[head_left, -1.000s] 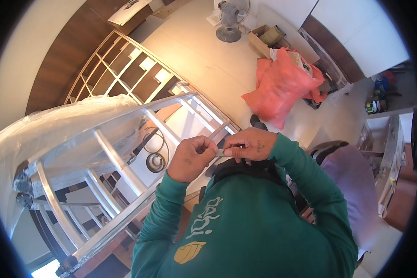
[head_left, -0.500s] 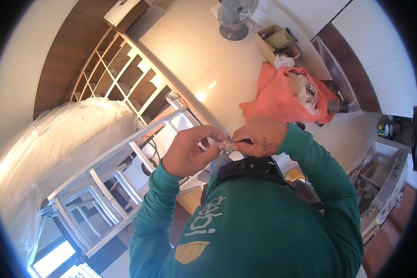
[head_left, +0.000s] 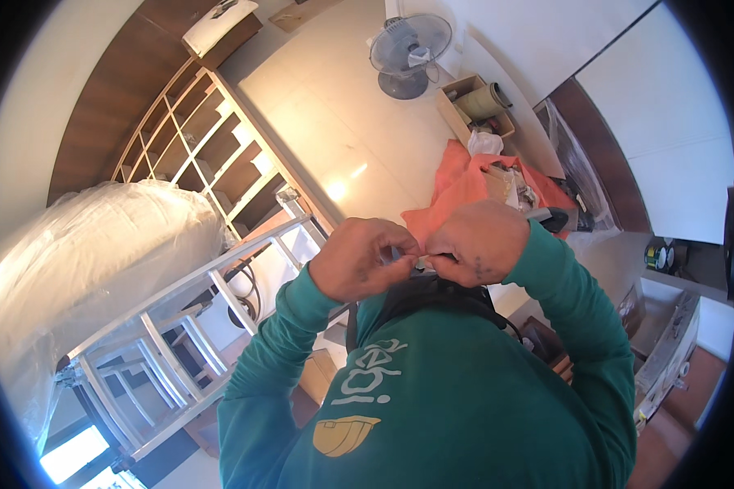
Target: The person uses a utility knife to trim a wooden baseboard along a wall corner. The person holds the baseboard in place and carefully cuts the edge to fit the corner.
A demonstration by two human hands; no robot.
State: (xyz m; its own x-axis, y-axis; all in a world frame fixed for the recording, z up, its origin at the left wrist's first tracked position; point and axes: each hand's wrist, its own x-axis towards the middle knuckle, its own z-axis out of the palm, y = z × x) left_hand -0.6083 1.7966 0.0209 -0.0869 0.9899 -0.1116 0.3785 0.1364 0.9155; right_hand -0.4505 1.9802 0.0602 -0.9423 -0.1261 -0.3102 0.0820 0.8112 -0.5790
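Close in front of my waist, my left hand and my right hand meet fingertip to fingertip. Both are closed in a pinch on a small whitish piece. Its kind is too small to make out, and the fingers cover most of it. Green sleeves reach down to both wrists. A black bag or pouch sits at my waist just below the hands.
An aluminium ladder lies slanted at the left, beside a plastic-covered bulk and a wooden lattice frame. Ahead stand a fan, a box with a roll and a red sheet holding debris. Drawer-like parts lie right.
The room has shifted in view as my head and body turned slightly. My hands moved a little right together, still pinching the small piece.
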